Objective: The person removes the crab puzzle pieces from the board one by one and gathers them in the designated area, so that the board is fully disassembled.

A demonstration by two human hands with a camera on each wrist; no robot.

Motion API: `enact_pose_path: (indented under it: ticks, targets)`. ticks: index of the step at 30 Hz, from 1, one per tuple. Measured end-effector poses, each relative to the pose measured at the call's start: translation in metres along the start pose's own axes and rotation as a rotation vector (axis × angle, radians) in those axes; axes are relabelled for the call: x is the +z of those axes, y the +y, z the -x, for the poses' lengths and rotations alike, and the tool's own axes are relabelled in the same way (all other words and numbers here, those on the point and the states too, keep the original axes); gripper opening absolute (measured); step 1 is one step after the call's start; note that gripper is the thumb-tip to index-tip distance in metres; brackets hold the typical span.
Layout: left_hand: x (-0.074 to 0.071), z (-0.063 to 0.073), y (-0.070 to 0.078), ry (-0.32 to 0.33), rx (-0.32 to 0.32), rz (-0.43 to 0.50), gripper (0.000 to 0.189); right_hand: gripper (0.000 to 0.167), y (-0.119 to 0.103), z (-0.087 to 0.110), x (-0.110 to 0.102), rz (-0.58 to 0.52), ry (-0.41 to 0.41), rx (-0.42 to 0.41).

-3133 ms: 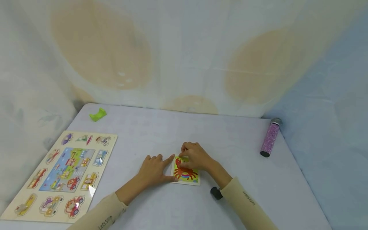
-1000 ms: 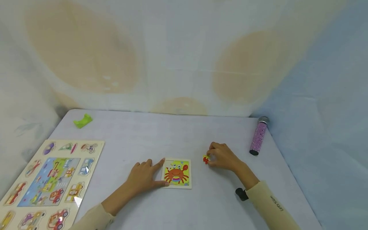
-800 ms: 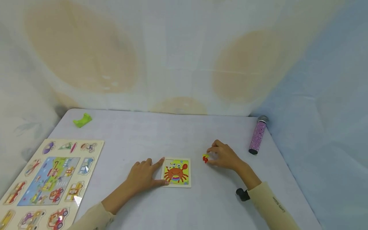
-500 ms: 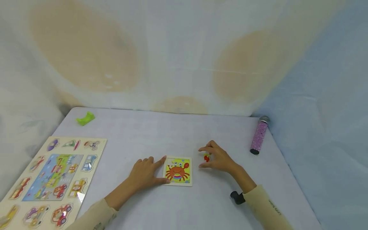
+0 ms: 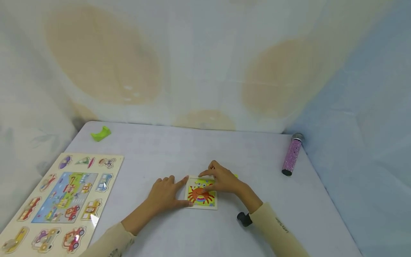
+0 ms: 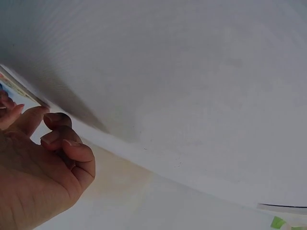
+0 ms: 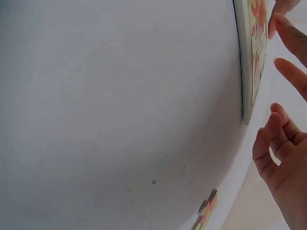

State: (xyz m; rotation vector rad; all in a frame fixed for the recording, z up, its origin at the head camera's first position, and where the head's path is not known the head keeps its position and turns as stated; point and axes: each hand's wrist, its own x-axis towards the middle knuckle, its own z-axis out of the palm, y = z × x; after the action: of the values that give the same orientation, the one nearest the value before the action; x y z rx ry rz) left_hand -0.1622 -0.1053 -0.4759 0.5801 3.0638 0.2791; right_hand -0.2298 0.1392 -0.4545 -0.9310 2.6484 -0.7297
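A whitish curtain with tan blotches hangs beyond a table (image 5: 167,146) covered in white cloth. Nearest, the left sleeve (image 5: 110,240) and right sleeve (image 5: 277,228) reach in, with a small black object (image 5: 244,219) beside the right one. A large board (image 5: 115,170) with vehicle pictures lies along the table's left edge. Near the middle of the tabletop is a small, square crab puzzle (image 5: 205,203), lying flat between the two hands. The left hand (image 5: 163,194) has thumb and forefinger spread wide, tips at the puzzle's left side, its other fingers loosely bent. The right hand (image 5: 222,178) reaches over the puzzle's right side, thumb above the crab and forefinger near the far edge, the two well apart with nothing between them; whether either touches the puzzle cannot be told. A loose puzzle piece (image 7: 206,212) lies on the cloth just right of that hand, mostly hidden behind it in the head view. Farther off, a glittery pink microphone (image 5: 292,155) lies by the table's right edge, and a bright green object (image 5: 101,134) near its far left corner.
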Motion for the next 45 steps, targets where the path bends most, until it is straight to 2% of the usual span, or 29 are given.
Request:
enact_pose_path:
  ticks: [4, 7, 9, 12, 15, 18, 23, 30, 36, 45]
  targets:
    - [0.002, -0.001, 0.001, 0.009, 0.008, -0.023, 0.090, 0.048, 0.002, -0.004, 0.000, 0.028, -0.018, 0.002]
    - [0.001, 0.001, 0.006, 0.049, 0.025, -0.071, 0.087, 0.044, 0.005, -0.007, -0.001, 0.045, -0.046, 0.009]
    - [0.000, 0.004, 0.014, 0.093, 0.057, -0.095, 0.081, 0.041, 0.006, -0.008, -0.003, 0.041, -0.063, 0.016]
    - [-0.001, 0.011, 0.031, 0.154, 0.139, -0.102, 0.069, 0.035, 0.007, -0.012, -0.007, 0.017, -0.069, 0.018]
    - [0.001, 0.016, 0.047, 0.183, 0.200, -0.091, 0.061, 0.032, 0.007, -0.014, -0.009, -0.012, -0.071, 0.007]
    - [0.005, 0.015, 0.056, 0.175, 0.180, -0.127, 0.063, 0.033, 0.007, -0.016, -0.009, -0.032, -0.088, -0.006]
    - [0.009, 0.014, 0.057, 0.111, 0.126, -0.172, 0.066, 0.035, 0.005, -0.017, -0.004, 0.021, -0.102, -0.033]
    - [0.013, 0.014, 0.052, 0.120, 0.157, -0.164, 0.064, 0.032, 0.000, -0.022, -0.002, 0.087, -0.103, -0.098]
    - [0.013, 0.014, 0.053, 0.111, 0.154, -0.176, 0.065, 0.027, -0.003, -0.025, 0.001, 0.060, -0.104, -0.105]
    - [0.006, 0.013, 0.057, 0.129, 0.162, -0.213, 0.062, 0.025, 0.002, -0.019, 0.004, -0.033, -0.037, -0.096]
